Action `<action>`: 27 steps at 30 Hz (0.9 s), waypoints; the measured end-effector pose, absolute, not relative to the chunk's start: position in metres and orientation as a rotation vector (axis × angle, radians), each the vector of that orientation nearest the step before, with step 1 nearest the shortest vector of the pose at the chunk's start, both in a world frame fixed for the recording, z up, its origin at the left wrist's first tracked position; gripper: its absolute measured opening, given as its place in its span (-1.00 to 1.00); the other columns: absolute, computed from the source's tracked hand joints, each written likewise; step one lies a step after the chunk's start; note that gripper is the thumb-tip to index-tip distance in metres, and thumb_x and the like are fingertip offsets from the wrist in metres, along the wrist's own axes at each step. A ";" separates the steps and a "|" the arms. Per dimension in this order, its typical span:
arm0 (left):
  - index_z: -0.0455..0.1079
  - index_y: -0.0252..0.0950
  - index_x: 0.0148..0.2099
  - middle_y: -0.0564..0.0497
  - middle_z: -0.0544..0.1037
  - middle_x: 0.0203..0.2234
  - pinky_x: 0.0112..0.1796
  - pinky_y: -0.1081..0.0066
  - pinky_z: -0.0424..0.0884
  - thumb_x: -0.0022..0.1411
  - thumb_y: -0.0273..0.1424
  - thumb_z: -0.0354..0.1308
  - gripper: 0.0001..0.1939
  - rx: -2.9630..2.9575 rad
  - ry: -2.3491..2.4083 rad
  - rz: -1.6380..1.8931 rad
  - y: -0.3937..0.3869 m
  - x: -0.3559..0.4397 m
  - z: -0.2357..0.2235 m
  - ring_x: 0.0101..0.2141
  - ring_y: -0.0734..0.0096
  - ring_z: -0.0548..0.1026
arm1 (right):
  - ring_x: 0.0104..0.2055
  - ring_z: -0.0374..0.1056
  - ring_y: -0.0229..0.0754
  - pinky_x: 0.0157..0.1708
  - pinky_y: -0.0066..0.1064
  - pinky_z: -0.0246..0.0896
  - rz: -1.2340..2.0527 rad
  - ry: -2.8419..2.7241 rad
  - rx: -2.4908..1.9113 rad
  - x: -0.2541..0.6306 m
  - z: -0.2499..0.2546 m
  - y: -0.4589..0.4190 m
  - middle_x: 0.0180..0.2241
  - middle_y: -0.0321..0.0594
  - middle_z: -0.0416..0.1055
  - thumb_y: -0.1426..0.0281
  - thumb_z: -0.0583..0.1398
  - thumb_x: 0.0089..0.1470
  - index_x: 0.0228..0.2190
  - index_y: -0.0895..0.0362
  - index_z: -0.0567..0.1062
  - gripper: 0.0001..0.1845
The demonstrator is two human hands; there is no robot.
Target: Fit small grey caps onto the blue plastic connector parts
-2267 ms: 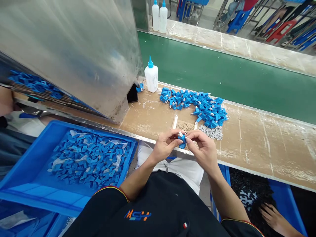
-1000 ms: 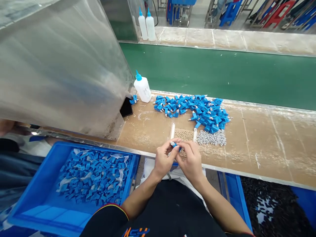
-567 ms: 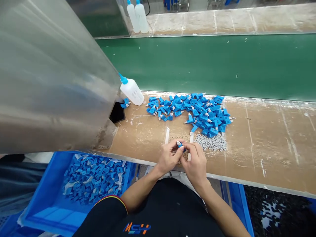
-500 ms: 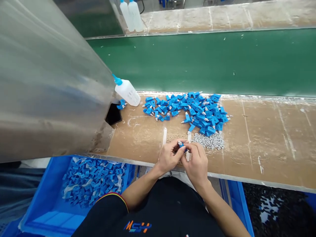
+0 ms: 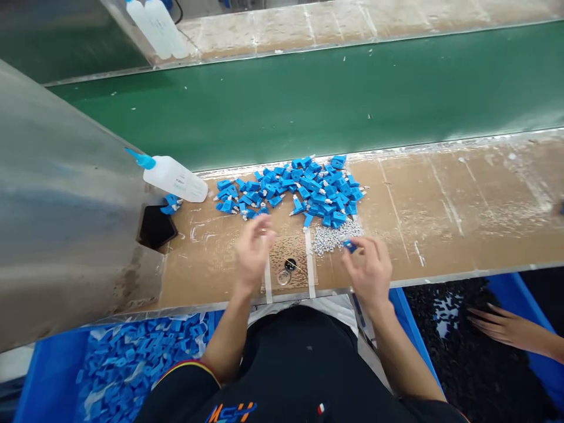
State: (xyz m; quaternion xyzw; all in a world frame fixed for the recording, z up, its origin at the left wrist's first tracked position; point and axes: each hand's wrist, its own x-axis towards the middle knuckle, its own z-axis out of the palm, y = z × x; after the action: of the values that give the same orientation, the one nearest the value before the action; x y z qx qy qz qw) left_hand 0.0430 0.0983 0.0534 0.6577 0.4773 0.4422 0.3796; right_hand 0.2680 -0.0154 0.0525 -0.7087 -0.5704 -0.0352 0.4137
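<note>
My right hand pinches a small blue plastic part between thumb and fingers, just beside a heap of grey pellets. My left hand hovers over the brown board, open and holding nothing, with its fingers spread. Beyond both hands lies a loose heap of blue plastic parts with white tips. Below my left hand, a transparent ring and a small dark round piece rest on a speckled mat.
A steel hood fills the left side, beside a white glue bottle lying on its side. A green conveyor belt runs behind the board. Below are blue crates of blue parts and black parts, with another person's hand.
My hands have parted. The left hand has opened and moved left, while the right hand has carried the blue part right, towards the grey pellets. The view has swung, and another person's hand has appeared at lower right.
</note>
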 end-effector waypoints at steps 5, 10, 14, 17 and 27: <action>0.43 -0.27 0.03 -0.15 0.40 -0.05 0.00 0.18 0.46 0.13 -0.36 0.28 -0.61 1.823 1.769 1.045 0.152 0.006 0.018 -0.04 0.13 0.46 | -0.31 0.27 -0.04 -0.26 -0.18 0.19 -0.237 -1.195 -2.183 0.398 0.013 -0.037 -0.41 -0.16 0.33 0.42 0.23 0.04 -0.42 0.06 0.39 -0.92; 0.47 -0.26 -0.18 -0.08 0.34 -0.18 0.02 0.12 0.42 0.12 -0.36 0.28 -0.80 1.899 1.727 0.920 0.164 0.014 0.005 -0.13 0.12 0.47 | -0.27 0.18 -0.06 -0.28 -0.15 0.04 -0.309 -1.053 -2.173 0.484 0.029 -0.035 -0.46 -0.21 0.15 0.40 0.23 0.05 -0.52 0.02 0.24 -0.76; 0.49 -0.27 -0.26 -0.04 0.34 -0.25 -0.07 0.19 0.47 0.09 -0.36 0.28 -0.86 1.817 1.739 0.930 0.163 0.020 0.012 -0.26 0.24 0.47 | -0.20 0.23 -0.04 -0.22 -0.15 0.09 -0.245 -1.171 -2.098 0.471 0.040 -0.025 -0.37 -0.10 0.26 0.38 0.12 0.17 -0.46 0.06 0.33 -0.84; 0.47 -0.28 -0.27 -0.04 0.40 -0.24 -0.18 0.30 0.50 0.08 -0.34 0.28 -0.84 1.716 1.693 1.033 0.155 0.012 0.018 -0.26 0.30 0.49 | -0.33 0.28 -0.12 -0.29 -0.26 0.17 -0.056 -1.375 -2.016 0.423 0.024 -0.026 -0.42 -0.16 0.35 0.35 0.12 0.17 -0.43 0.06 0.40 -0.86; 0.43 -0.29 -0.29 0.01 0.56 -0.44 -0.30 0.39 0.50 0.03 -0.17 0.30 -0.69 1.338 1.514 1.187 0.080 -0.005 0.028 -0.39 0.38 0.53 | -0.45 0.30 -0.15 -0.34 -0.31 0.23 0.312 -1.499 -2.024 0.342 0.003 -0.031 -0.44 -0.20 0.40 0.33 0.10 0.14 -0.42 0.06 0.35 -0.89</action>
State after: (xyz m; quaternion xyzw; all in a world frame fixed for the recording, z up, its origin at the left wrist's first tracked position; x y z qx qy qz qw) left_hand -0.0051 0.0803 0.0276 0.5260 0.5952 0.4667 0.3888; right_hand 0.3416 -0.0314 0.0025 -0.7615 -0.5640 0.1173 0.2971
